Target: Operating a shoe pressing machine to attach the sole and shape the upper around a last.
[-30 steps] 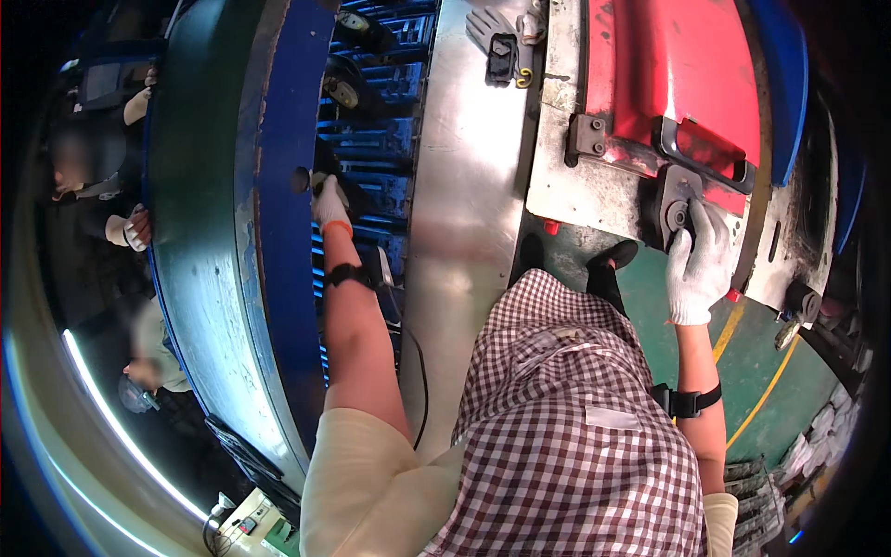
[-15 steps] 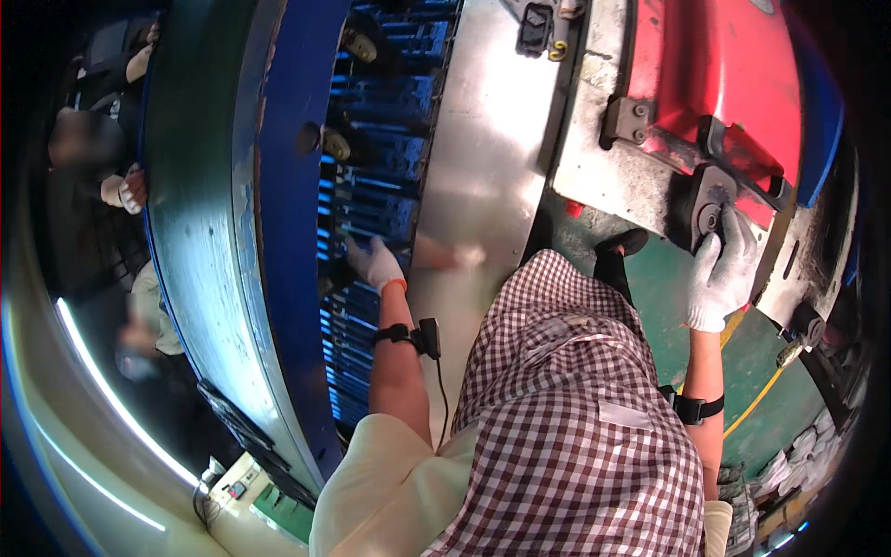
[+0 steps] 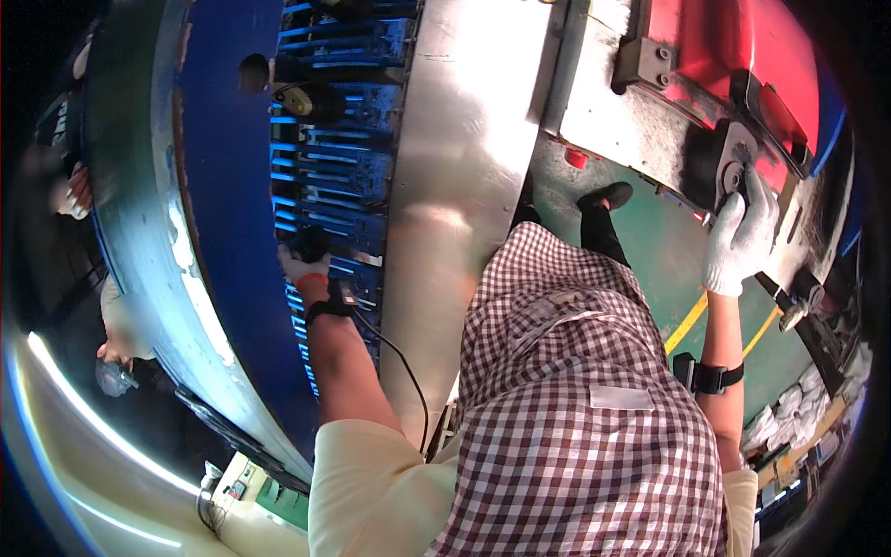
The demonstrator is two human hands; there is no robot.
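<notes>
My left hand (image 3: 299,266), in a white glove with an orange cuff, reaches into the blue slatted bed. Its fingers, partly hidden, close around a dark rounded piece (image 3: 313,243) whose kind I cannot make out. Farther up the same bed sits another dark piece (image 3: 295,100) with a tan end. On the right, my gloved right hand (image 3: 742,237) lies with fingers stretched out against a dark rounded metal part (image 3: 733,172) on the corner of the red machine (image 3: 696,56). Thumb and fingers stand apart there.
A bare metal ledge (image 3: 445,176) runs between the bed and my checked apron (image 3: 575,371). Beyond the blue side panel (image 3: 223,186), people stand at the left. My foot (image 3: 605,196) is on the green floor (image 3: 650,251), which has yellow lines.
My left hand has moved left, deeper into the slatted bed, and closed on the dark piece. My right hand stays against the metal part. The whole view has shifted.
</notes>
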